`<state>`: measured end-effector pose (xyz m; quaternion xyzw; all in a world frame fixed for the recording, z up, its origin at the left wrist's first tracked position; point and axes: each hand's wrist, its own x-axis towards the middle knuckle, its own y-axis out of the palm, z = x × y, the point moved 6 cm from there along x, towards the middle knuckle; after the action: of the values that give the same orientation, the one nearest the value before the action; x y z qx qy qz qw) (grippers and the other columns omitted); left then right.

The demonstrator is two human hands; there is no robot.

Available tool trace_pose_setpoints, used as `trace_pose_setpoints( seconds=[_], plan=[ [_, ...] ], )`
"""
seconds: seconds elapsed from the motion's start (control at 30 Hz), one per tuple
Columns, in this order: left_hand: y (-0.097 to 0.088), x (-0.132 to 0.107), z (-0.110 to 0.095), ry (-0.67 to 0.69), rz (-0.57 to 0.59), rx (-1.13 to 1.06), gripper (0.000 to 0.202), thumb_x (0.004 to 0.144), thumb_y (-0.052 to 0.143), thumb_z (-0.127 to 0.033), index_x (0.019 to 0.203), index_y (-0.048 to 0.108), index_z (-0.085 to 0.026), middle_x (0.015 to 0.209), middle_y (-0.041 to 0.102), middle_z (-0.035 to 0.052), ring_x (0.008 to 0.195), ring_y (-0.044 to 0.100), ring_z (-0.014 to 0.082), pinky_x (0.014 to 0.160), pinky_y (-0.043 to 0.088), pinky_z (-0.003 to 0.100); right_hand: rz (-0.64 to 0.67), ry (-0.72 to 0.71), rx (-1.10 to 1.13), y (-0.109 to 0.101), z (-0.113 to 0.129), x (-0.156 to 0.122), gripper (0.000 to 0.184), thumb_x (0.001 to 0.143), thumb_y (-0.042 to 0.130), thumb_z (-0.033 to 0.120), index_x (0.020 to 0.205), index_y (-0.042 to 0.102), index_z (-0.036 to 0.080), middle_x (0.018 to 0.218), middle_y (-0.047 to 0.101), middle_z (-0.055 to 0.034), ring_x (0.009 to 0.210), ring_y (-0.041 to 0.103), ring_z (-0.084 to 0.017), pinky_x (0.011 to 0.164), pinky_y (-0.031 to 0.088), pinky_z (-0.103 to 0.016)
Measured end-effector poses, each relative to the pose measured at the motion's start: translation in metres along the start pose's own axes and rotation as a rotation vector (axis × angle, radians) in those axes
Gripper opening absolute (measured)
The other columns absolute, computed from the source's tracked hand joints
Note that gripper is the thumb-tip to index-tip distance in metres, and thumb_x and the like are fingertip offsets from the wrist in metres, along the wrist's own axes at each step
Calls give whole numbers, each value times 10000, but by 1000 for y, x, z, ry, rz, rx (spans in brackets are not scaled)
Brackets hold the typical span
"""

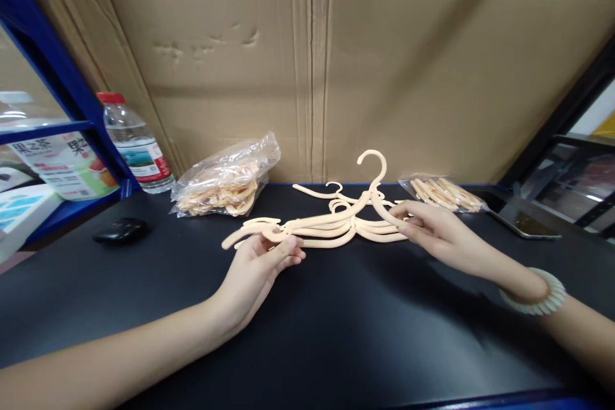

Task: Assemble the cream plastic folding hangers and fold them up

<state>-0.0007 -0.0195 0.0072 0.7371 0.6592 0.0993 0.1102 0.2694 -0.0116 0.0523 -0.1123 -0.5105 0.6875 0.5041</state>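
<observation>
A beige clothes hanger (331,216) is held up between both hands, its hook pointing upward. My left hand (264,259) pinches the hanger's left end, thumb on top. The fingers of my right hand (432,230) are closed on its right arm near the tip. Just behind and below it, several more beige hangers (331,243) lie stacked on the black table (307,333). Farther back is another hanger (314,193) with a small hook. Part of the stack is hidden by the raised hanger and my hands.
At the back left sits a clear plastic bag (221,182) of beige parts, with another bag (444,194) at the right beside a phone (521,221). A black mouse (120,230) and a water bottle (137,147) stand left. Cardboard (216,64) walls off the back.
</observation>
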Motion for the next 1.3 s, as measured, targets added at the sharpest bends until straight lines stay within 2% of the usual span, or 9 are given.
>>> trace_pose_setpoints(
  seconds=[0.1, 0.2, 0.27, 0.33, 0.43, 0.77, 0.97, 1.17, 1.3],
  plan=[
    [12, -6, -4, 86, 171, 236, 197, 745, 756, -258, 665, 605, -161, 779, 675, 50, 711, 616, 160, 688, 497, 269, -42, 24, 28, -3, -2, 1, 230, 955, 441, 377, 1024, 569, 199, 844, 611, -48, 695, 558, -164, 610, 440, -281],
    [28, -19, -9, 257, 374, 558, 100, 808, 668, -206, 723, 618, -190, 808, 683, 59, 767, 637, 194, 727, 496, 299, 10, 41, 69, 1, -3, 1, 231, 959, 439, 378, 1003, 570, 193, 781, 589, -29, 621, 542, -139, 577, 436, -265],
    [38, -32, -13, 409, 483, 750, 65, 837, 610, -158, 815, 649, -204, 920, 695, 81, 882, 640, 222, 810, 490, 324, 77, 46, 88, 6, -3, 0, 221, 969, 419, 354, 1005, 562, 190, 767, 581, -20, 612, 544, -134, 585, 440, -265],
    [46, -44, -16, 542, 589, 893, 157, 852, 565, -118, 911, 675, -213, 1027, 692, 101, 1026, 612, 251, 919, 460, 349, 140, 38, 71, 11, -1, -1, 201, 969, 413, 316, 1035, 553, 188, 811, 597, -30, 666, 568, -144, 634, 455, -279],
    [52, -55, -17, 656, 697, 1032, 246, 861, 534, -97, 1004, 692, -219, 1130, 681, 114, 1170, 555, 278, 1030, 398, 372, 210, 29, 15, 16, 1, -2, 192, 953, 435, 283, 1083, 549, 199, 944, 632, -62, 798, 592, -177, 716, 464, -308],
    [46, -47, -8, 724, 603, 1264, 269, 852, 601, -224, 1118, 640, -234, 1281, 617, 113, 1224, 527, 320, 1078, 360, 473, 233, 1, -212, 18, -8, -2, 80, 864, 502, 169, 839, 574, 193, 863, 619, -49, 783, 563, -186, 698, 432, -310],
    [45, -45, -3, 627, 597, 1401, 285, 869, 554, -237, 1151, 590, -213, 1354, 542, 115, 1322, 415, 326, 1095, 334, 537, 185, -19, -213, 19, -17, 0, 54, 838, 535, 145, 839, 573, 182, 900, 608, -56, 821, 560, -184, 726, 439, -305],
    [45, -44, 0, 593, 627, 1447, 282, 891, 528, -271, 1166, 566, -217, 1379, 519, 110, 1346, 387, 318, 1108, 327, 537, 147, -4, -216, 19, -28, 3, 34, 826, 567, 147, 839, 590, 169, 728, 578, -24, 674, 529, -161, 635, 403, -276],
    [42, -42, 2, 597, 582, 1445, 271, 894, 534, -278, 1160, 565, -236, 1388, 516, 88, 1353, 384, 300, 1128, 297, 530, 117, -4, -212, 19, -30, 4, 41, 822, 571, 132, 827, 596, 164, 683, 559, -11, 646, 515, -154, 619, 389, -264]
  ],
)
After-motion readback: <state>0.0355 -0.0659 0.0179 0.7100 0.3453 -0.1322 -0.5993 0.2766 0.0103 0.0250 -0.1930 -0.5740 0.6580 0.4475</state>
